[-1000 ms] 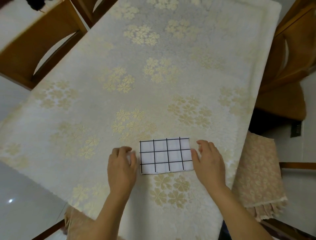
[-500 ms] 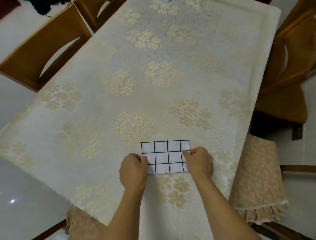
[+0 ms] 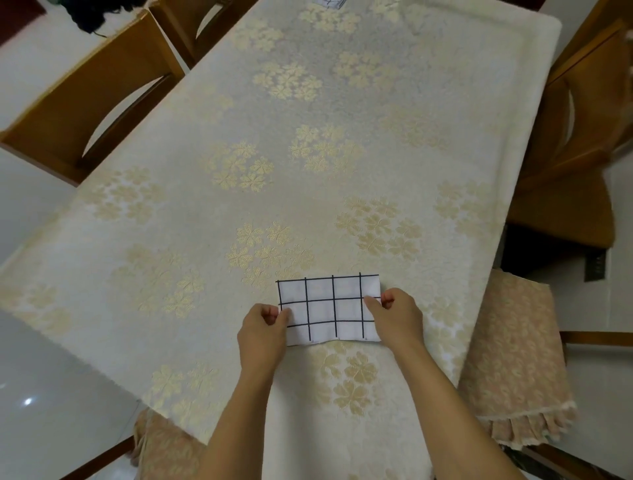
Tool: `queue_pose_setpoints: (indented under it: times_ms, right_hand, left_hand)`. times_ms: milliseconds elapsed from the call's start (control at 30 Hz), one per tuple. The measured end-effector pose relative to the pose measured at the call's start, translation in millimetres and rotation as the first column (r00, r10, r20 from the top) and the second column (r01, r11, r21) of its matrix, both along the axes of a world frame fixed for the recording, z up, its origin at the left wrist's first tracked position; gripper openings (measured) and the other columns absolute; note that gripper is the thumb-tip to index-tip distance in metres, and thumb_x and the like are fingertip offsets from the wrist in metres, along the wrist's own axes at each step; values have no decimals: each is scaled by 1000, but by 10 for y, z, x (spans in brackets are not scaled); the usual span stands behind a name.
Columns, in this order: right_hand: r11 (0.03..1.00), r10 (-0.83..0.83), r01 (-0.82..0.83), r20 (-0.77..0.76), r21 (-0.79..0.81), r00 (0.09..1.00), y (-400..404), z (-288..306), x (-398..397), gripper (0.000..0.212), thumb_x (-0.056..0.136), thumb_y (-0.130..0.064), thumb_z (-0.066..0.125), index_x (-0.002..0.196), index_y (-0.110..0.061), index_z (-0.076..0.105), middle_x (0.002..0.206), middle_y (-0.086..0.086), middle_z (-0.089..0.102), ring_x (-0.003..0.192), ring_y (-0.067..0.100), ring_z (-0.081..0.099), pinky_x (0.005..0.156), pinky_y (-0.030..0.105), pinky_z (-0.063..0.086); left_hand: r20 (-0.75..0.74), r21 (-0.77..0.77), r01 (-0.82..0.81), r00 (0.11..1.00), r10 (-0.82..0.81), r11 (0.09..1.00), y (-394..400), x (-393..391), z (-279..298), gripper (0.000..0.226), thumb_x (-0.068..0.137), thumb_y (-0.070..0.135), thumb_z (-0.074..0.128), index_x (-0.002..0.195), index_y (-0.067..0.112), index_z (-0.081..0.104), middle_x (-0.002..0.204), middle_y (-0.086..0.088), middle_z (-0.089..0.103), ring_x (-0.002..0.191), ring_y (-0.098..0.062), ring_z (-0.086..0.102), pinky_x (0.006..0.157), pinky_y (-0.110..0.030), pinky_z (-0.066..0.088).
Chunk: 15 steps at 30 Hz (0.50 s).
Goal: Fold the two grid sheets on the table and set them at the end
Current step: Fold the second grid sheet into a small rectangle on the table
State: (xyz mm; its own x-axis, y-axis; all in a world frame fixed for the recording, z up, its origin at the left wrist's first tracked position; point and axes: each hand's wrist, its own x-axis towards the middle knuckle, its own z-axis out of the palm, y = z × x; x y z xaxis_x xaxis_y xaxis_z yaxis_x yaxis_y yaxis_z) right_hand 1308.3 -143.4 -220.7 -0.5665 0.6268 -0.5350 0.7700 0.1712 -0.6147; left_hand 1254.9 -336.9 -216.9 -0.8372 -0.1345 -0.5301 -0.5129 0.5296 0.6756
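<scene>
A folded white sheet with a black grid (image 3: 329, 308) lies near the front of the table. My left hand (image 3: 263, 334) pinches its left edge between thumb and fingers. My right hand (image 3: 397, 317) pinches its right edge the same way. At the far end of the table a small corner of another grid sheet (image 3: 329, 2) shows at the top edge of the view; the rest of it is cut off.
The table (image 3: 308, 154) wears a cream cloth with gold flower clusters. Wooden chairs stand at the left (image 3: 85, 102) and right (image 3: 575, 137). Chairs with pink floral covers sit at the near right (image 3: 513, 359) and near left (image 3: 164, 448).
Both hands moved inward from beside the sheet onto its left and right edges and closed on them. The view has tilted slightly, bringing the table's far end into sight.
</scene>
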Motion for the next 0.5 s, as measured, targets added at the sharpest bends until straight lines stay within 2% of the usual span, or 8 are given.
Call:
queue_pose_setpoints:
  times_ms: [100, 233, 300, 367, 433, 500]
  right_hand:
    - [990, -47, 32, -104, -137, 993, 59, 165, 66, 25, 92, -29, 65, 85, -7, 57, 75, 3, 58, 67, 17, 51, 61, 29, 41]
    - [965, -106, 50, -207, -259, 973, 95, 464, 173, 16, 89, -30, 71, 96, -18, 63, 94, -1, 72, 87, 14, 66, 74, 30, 50]
    - [935, -153, 60, -245, -351, 957, 85, 623, 246, 22, 87, -30, 73, 106, -21, 68, 102, -2, 74, 97, 13, 69, 87, 37, 55]
    - [917, -169, 38, -300, -397, 939, 70, 786, 327, 16, 88, -25, 72, 105, -22, 73, 101, -1, 76, 99, 17, 71, 94, 43, 55]
    - [919, -157, 9, -347, -394, 925, 59, 937, 405, 7, 91, -19, 69, 94, -19, 75, 95, 3, 77, 95, 22, 72, 92, 47, 55]
    - [932, -135, -13, -381, -362, 915, 47, 1039, 480, 13, 94, -22, 65, 87, -12, 72, 89, 12, 74, 87, 28, 70, 84, 47, 55]
  left_hand:
    - [25, 168, -68, 998, 65, 983, -69, -31, 123, 12, 91, 23, 69, 97, 15, 61, 87, -3, 64, 79, -19, 59, 68, -31, 48]
    - [41, 365, -61, 998, 49, 929, -120, 3, 439, 23, 93, 18, 65, 116, 19, 61, 100, -9, 69, 93, -22, 69, 82, -38, 58]
    - [32, 429, -19, 999, 6, 903, -146, 52, 612, 16, 95, 15, 62, 109, 15, 68, 101, -9, 72, 94, -25, 71, 83, -42, 59]
    - [32, 477, -6, 999, -10, 879, -166, 102, 768, 11, 96, 16, 60, 98, 9, 68, 96, -8, 73, 89, -29, 69, 79, -46, 55]
    - [35, 519, -11, 999, -9, 855, -161, 153, 905, 18, 97, 22, 58, 91, 6, 62, 88, -9, 67, 83, -27, 61, 73, -45, 49]
    - [0, 519, 2, 1000, -2, 855, -146, 207, 993, 27, 99, 31, 54, 89, 6, 60, 86, -8, 62, 80, -23, 58, 71, -43, 47]
